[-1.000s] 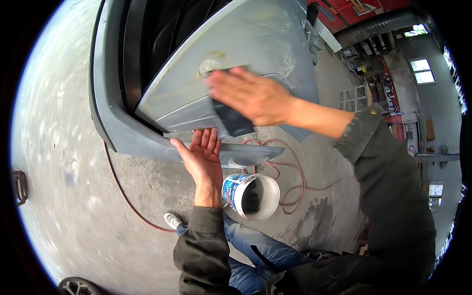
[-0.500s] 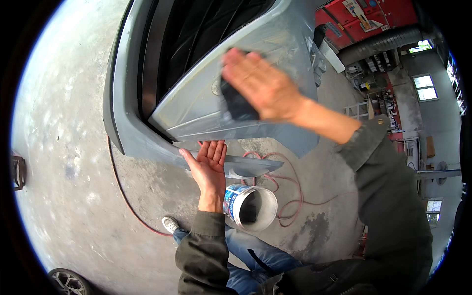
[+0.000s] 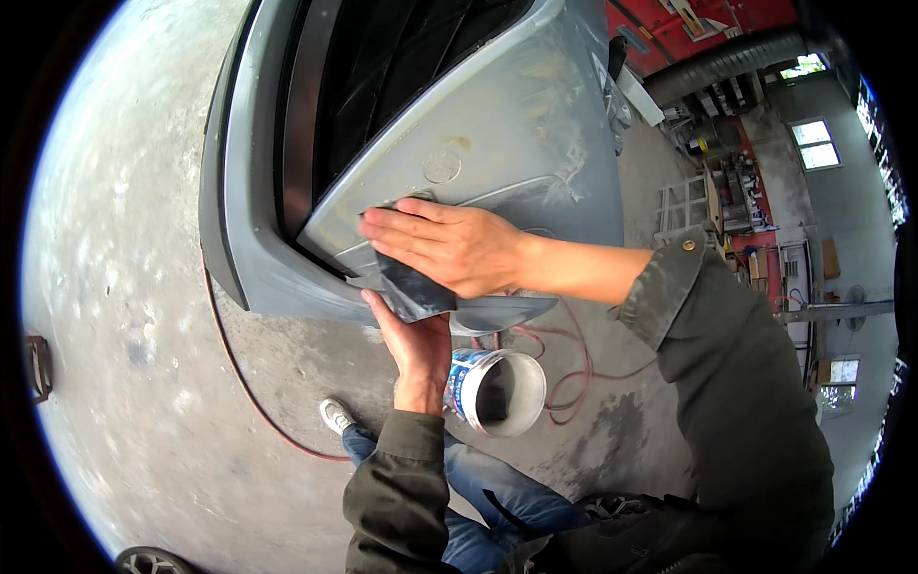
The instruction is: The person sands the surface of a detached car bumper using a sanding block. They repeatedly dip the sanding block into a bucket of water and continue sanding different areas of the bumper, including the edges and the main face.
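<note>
Right hand [image 3: 454, 251] and dark sheet [image 3: 414, 287] sit lower-left on the grey bumper panel [image 3: 507, 124] than earlier (head view), palm flat, any pinch untellable, left hand [image 3: 418, 354] spread beneath; uneven pressure might fold the sheet's overhanging end.

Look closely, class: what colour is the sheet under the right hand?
The sheet is black to dark grey; the head view shows it best.

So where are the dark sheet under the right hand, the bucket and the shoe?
Dark sheet [image 3: 413, 287]: head view, its uncovered lower part.
Bucket [image 3: 525, 390]: head view, its pale inner wall.
Shoe [image 3: 336, 416]: head view, its upper.
</note>
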Motion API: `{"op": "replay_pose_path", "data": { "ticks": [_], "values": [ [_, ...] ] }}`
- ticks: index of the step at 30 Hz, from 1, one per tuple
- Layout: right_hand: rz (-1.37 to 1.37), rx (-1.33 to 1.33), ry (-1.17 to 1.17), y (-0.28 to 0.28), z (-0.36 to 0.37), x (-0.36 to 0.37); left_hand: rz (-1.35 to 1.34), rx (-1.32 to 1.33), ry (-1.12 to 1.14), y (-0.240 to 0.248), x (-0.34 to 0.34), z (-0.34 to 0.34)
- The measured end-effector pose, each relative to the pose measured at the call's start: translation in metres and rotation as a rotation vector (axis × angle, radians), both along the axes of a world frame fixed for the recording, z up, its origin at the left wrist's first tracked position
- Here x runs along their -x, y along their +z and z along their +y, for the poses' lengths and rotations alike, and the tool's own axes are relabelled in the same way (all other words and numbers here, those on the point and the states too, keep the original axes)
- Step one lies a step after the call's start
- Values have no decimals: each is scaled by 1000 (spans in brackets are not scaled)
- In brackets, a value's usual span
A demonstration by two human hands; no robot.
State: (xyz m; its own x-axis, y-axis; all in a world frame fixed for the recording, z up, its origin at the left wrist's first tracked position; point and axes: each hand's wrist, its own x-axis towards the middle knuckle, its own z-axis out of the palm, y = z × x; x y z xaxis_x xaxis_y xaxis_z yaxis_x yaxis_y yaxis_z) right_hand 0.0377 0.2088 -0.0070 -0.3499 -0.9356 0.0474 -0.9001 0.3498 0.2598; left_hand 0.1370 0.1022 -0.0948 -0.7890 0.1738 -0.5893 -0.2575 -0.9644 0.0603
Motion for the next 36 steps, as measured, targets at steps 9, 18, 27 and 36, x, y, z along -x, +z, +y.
{"op": "replay_pose_path", "data": {
  "ticks": [9,18,27,36],
  "values": [
    [190,120,-408,83,34,23,64,-193,-134,-13,1,-19],
    [-66,227,-415,35,-48,-10,134,-170,-158,-29,-2,-17],
    [-324,839,-970,131,-19,-15,89,-12,-354,-4,15,-40],
    [-529,1302,-1168,150,7,13,617,762,-623,75,30,-82]
  ]
}}
